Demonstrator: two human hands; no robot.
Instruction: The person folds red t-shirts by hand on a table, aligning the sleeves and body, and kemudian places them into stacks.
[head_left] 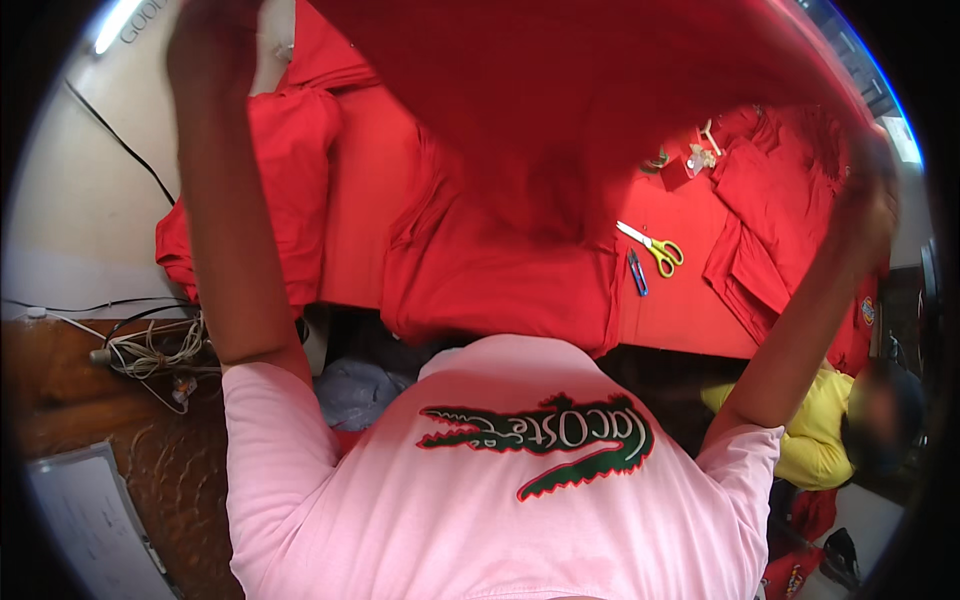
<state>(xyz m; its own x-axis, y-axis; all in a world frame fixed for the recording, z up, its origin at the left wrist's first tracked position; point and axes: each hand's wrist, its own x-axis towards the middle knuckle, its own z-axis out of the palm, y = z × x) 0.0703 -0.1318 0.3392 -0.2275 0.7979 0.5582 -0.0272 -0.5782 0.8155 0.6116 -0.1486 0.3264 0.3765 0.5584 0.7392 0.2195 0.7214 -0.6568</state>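
Observation:
A large red cloth (pixel 600 70) is spread in the air across the top of the view, smeared by motion. Its right edge runs down to my right hand (pixel 868 205), raised at the far right and closed on it. My left hand (pixel 212 45) is lifted at the upper left, beside the cloth's left side; blur and the picture's edge hide its fingers. Beneath the raised cloth lies a folded red garment (pixel 510 290) at the near edge of the red-covered table (pixel 365 200). To its right are yellow-handled scissors (pixel 655 248) and small blue thread snips (pixel 637 273).
Heaps of red garments lie at the left (pixel 290 180) and right (pixel 775 200) of the table. A small red box (pixel 685 170) with scraps sits behind the scissors. Tangled cables (pixel 165 350) hang at the left. A person in a yellow top (pixel 815 430) is close on my right.

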